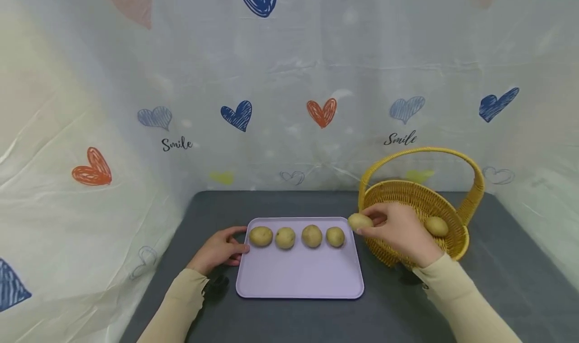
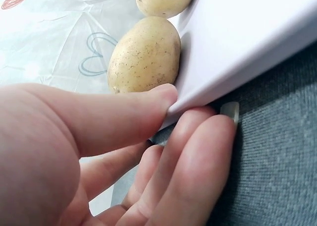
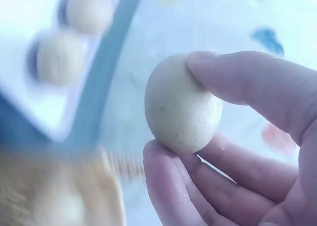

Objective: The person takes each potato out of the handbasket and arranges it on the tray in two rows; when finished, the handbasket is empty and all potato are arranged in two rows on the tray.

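Your tray (image 1: 298,272) is pale lilac, resting on a dark grey tabletop (image 1: 497,293). The potatoes (image 1: 285,237) on it are light yellow-tan with fine brown speckles. Your basket (image 1: 457,242) is golden-yellow wicker. Your sleeves (image 1: 457,293) are beige. The backdrop (image 1: 289,82) is translucent white plastic printed with navy, pale blue and orange scribbled hearts and black "Smile" lettering.

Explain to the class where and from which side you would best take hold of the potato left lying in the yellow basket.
Take the potato in the basket across its short middle, coming down from above through the basket's open mouth under the handle. It lies on its side against the woven wall, so only its top seems free for a grip.
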`<state>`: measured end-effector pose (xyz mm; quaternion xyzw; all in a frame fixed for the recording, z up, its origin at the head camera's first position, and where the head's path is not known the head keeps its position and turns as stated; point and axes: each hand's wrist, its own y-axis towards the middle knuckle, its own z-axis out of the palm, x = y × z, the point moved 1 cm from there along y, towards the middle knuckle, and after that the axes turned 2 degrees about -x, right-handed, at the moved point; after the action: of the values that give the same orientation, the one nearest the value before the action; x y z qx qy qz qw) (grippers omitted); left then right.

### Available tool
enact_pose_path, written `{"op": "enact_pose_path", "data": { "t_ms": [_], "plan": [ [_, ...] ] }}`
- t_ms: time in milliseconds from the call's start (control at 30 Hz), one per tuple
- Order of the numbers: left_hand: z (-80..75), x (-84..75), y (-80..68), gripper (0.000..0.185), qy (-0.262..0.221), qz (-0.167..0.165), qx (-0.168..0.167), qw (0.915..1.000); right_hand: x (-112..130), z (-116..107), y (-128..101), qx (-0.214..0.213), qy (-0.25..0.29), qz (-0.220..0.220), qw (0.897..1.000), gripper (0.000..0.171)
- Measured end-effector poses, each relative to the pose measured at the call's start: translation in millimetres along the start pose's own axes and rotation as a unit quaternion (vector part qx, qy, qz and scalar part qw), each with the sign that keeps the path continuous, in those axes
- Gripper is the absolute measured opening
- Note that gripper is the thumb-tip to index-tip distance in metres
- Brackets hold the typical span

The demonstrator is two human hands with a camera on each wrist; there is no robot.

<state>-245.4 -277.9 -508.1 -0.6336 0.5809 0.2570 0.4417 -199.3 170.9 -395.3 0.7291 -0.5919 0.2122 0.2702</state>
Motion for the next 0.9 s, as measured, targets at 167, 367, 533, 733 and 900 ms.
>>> {"op": "enact_pose_path", "data": {
  "t_ms": [167, 367, 533, 733, 900],
  "plan": [
    [-0.8, 1.2, 1.1, 0.066, -0.012, -0.003, 0.000, 0.9999, 29.6, 59.3, 6.5, 0.026, 0.044, -0.029, 0.998, 0.032],
    [-0.3, -0.8, 0.2, 0.064, -0.018, -0.002, -0.002, 0.9998, 63.4, 134.3, 20.3, 0.065, 0.070, -0.084, 0.992, 0.027],
    [1.4, -0.8, 0.1, 0.063, -0.025, 0.001, 0.002, 0.9997, 85.8, 181.5, 27.2, 0.094, 0.080, -0.115, 0.986, 0.024],
    [2.0, -0.4, 0.8, 0.062, -0.025, 0.004, 0.003, 0.9997, 101.8, 210.8, 31.8, 0.106, 0.090, -0.120, 0.983, 0.027],
    [-0.3, -0.1, 1.3, 0.063, -0.024, 0.006, 0.001, 0.9997, 107.6, 218.9, 33.6, 0.105, 0.087, -0.120, 0.983, 0.026]
  ]
}}
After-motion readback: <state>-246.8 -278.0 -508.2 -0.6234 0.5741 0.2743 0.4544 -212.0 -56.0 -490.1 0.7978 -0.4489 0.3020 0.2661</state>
